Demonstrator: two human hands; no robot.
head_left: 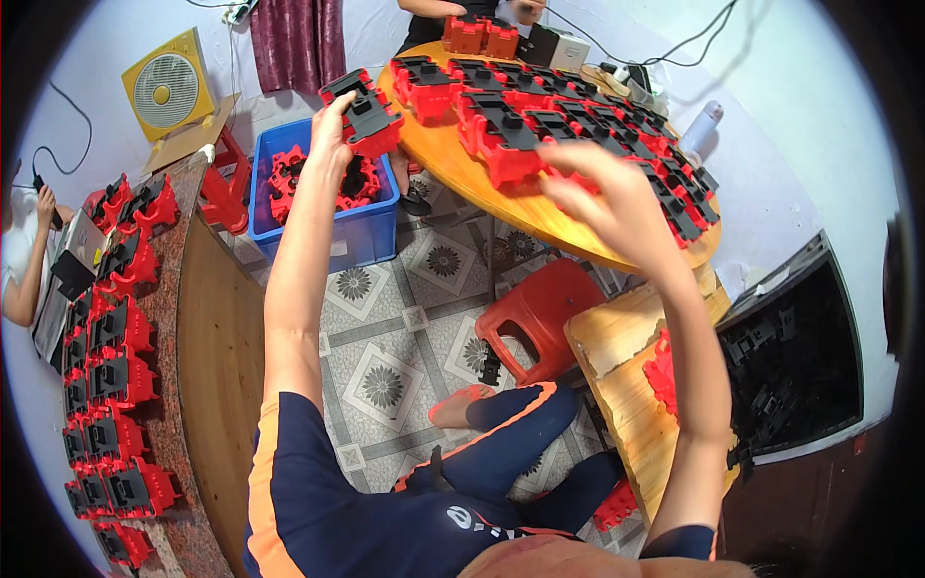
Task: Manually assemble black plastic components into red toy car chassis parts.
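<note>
My left hand (334, 125) grips a red plastic assembly with a black top (374, 118), thumb on the black part and the rest of the fingers mostly hidden. It is held up beside the left edge of the round wooden table (568, 231), above the back of a blue crate (366, 241). Several loose red and black parts (358, 181) lie in that crate. My right hand (605, 193), a little blurred, is over the table's near edge with fingers apart and nothing in them. Close by it stand rows of the same red and black assemblies (501, 135).
More assemblies (120, 376) line a stone-topped counter (178, 385) at left. A red stool (544, 308) and a wooden bench (626, 385) stand at my right, beside a black bin of dark parts (790, 356). Another person's hand (448, 10) shows behind the table; a seated person (29, 260) is far left.
</note>
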